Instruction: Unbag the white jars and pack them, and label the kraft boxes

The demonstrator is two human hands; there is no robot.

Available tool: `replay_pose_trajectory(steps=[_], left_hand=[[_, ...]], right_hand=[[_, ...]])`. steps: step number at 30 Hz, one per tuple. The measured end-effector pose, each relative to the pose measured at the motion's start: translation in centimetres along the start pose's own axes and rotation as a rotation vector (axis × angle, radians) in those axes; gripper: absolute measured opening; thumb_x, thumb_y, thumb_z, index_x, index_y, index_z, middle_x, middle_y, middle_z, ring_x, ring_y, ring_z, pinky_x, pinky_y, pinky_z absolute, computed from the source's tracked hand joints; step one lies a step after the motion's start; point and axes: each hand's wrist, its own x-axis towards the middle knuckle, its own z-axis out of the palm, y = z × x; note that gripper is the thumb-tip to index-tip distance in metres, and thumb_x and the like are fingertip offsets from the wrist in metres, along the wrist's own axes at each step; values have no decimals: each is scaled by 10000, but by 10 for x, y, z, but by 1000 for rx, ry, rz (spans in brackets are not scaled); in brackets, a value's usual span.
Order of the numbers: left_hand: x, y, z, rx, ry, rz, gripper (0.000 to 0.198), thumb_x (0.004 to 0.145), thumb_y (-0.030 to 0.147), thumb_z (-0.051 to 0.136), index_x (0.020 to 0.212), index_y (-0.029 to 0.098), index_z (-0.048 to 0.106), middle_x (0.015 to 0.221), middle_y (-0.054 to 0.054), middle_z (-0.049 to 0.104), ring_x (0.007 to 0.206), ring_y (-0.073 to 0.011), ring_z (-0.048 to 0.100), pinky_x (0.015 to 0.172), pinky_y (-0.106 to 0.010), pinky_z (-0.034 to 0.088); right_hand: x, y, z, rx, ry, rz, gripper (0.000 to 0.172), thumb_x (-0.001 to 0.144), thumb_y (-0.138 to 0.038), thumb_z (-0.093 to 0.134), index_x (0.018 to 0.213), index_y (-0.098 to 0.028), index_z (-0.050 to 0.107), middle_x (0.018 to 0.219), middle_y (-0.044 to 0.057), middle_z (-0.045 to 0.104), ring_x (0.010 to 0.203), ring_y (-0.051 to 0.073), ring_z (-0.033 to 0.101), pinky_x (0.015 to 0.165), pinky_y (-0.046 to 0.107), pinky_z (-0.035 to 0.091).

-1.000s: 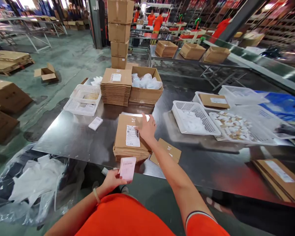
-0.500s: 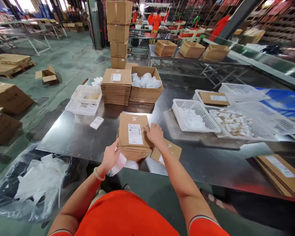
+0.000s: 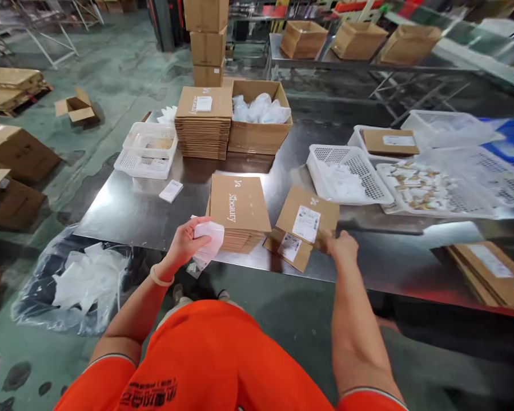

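My left hand (image 3: pixel 187 241) is closed on a pad of white labels (image 3: pixel 208 242) at the near edge of the steel table (image 3: pixel 124 211). Just beyond it sits a stack of flat brown cardboard mailers (image 3: pixel 239 211), its top one unlabelled. My right hand (image 3: pixel 341 246) grips the near right corner of a labelled flat mailer (image 3: pixel 307 219), which lies tilted over another labelled mailer (image 3: pixel 288 249) to the right of the stack.
A taller stack of flat cartons (image 3: pixel 204 121) and an open box of white bags (image 3: pixel 259 116) stand at the back. White baskets (image 3: pixel 346 179) sit right, another pair (image 3: pixel 146 150) left. A plastic bag (image 3: pixel 75 279) lies on the floor at left.
My right hand has pulled the labelled top mailer off the stack and carried it right onto the other mailer. My left hand rose with the labels beside the stack. The camera tilted down.
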Motion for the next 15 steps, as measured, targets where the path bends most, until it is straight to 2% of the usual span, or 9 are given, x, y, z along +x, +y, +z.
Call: replay_pose_trajectory(steps=[2, 3, 5, 6, 7, 9, 11, 13, 15], left_hand=[[-14, 11, 1, -41, -6, 10, 579, 718, 266, 817, 1276, 118, 774, 1033, -67, 791, 837, -155, 676, 761, -243, 562], [-21, 16, 2, -54, -6, 18, 577, 719, 247, 817, 1282, 126, 772, 1041, -63, 791, 832, -148, 675, 750, -234, 559], [-33, 25, 3, -107, 1, 34, 562, 723, 239, 841, 1274, 149, 778, 1030, -52, 792, 811, -141, 673, 716, -221, 554], [-37, 28, 2, -155, 21, 45, 565, 715, 244, 867, 1267, 160, 780, 1025, -48, 793, 804, -139, 675, 704, -217, 554], [-38, 28, -1, -216, 60, 57, 580, 697, 253, 900, 1259, 171, 782, 1024, -46, 793, 798, -137, 679, 696, -215, 555], [-32, 23, -16, -354, 200, 75, 638, 641, 270, 966, 1244, 188, 774, 1014, -40, 789, 788, -131, 689, 699, -217, 564], [-16, 7, -39, -471, 406, 44, 695, 595, 265, 1004, 1238, 197, 748, 951, -16, 771, 759, -121, 696, 706, -217, 570], [-1, -16, -63, -540, 647, -92, 712, 629, 244, 999, 1270, 190, 694, 855, 21, 727, 694, -101, 680, 689, -202, 561], [2, -44, -78, -586, 823, -341, 723, 762, 251, 937, 1390, 172, 587, 791, 41, 687, 611, -88, 647, 654, -197, 550]], right_hand=[[-54, -7, 10, -64, -34, -132, 517, 846, -503, 773, 1234, -164, 728, 1287, 257, 693, 1237, 428, 615, 954, 544, 524], [-88, -16, 22, 5, -160, -269, 479, 857, -525, 768, 1205, -196, 747, 1274, 226, 710, 1223, 412, 624, 950, 531, 534], [-159, -37, 55, 248, -634, -573, 447, 849, -589, 780, 1143, -253, 788, 1212, 157, 751, 1148, 364, 658, 901, 468, 555], [-191, -46, 74, 356, -877, -671, 511, 798, -611, 825, 1169, -262, 793, 1214, 135, 758, 1124, 347, 664, 862, 430, 555], [-218, -53, 92, 438, -1059, -699, 556, 751, -617, 862, 1164, -251, 796, 1174, 113, 767, 1075, 323, 672, 821, 391, 547], [-256, -59, 119, 510, -1247, -589, 439, 774, -623, 824, 927, -213, 792, 868, 47, 740, 837, 240, 648, 723, 327, 500], [-274, -57, 131, 541, -1326, -449, 413, 802, -603, 779, 742, -200, 709, 685, -3, 636, 689, 176, 562, 675, 297, 453], [-279, -53, 129, 588, -1362, -361, 389, 810, -564, 761, 703, -208, 647, 651, -23, 583, 649, 150, 509, 663, 286, 434], [-277, -54, 120, 649, -1330, -299, 333, 811, -522, 754, 747, -222, 625, 657, -39, 546, 638, 139, 479, 646, 273, 419]])
